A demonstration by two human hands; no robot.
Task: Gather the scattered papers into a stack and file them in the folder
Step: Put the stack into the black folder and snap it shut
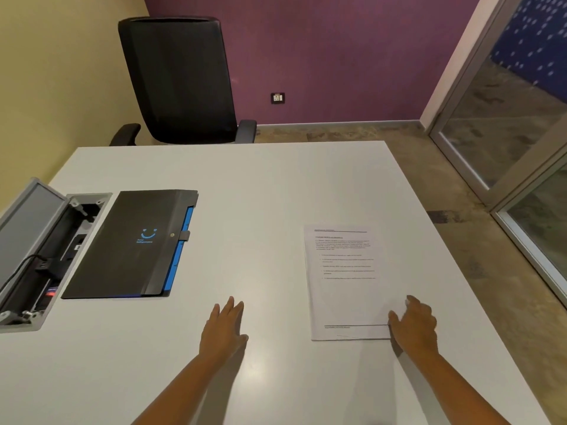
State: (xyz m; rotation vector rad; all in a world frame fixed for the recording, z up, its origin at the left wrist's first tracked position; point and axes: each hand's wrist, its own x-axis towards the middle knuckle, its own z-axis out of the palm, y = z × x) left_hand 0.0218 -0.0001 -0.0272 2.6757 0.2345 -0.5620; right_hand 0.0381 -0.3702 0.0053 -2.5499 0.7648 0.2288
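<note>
The fingers (414, 305) of my right hand (414, 325) are bent over the near right corner of the papers (345, 283), with the thumb at the sheet's right edge; I cannot tell whether they actually pinch the edge or only rest against it. The fingers (231, 308) of my left hand (223, 328) lie straight and close together, palm down on the bare white surface (260, 194), holding nothing, well apart from the papers. Those papers sit as 1 neat stack, printed side up, on the right half of the surface just ahead of my right hand. The folder (132, 243), black with a blue smiley mark and a blue edge showing along its right side, lies closed on the left half, well apart from the stack. Just beside it to the left, a cable box (46, 256) set into the surface stands with its grey lid raised, and a black cable runs into it. Beyond the far edge stands 1 black office chair (178, 78). Behind it is a purple wall with 1 socket (277, 97), a yellow wall runs on the left, and glass panels (506, 124) in pale frames stand on the right above a mottled brown floor.
</note>
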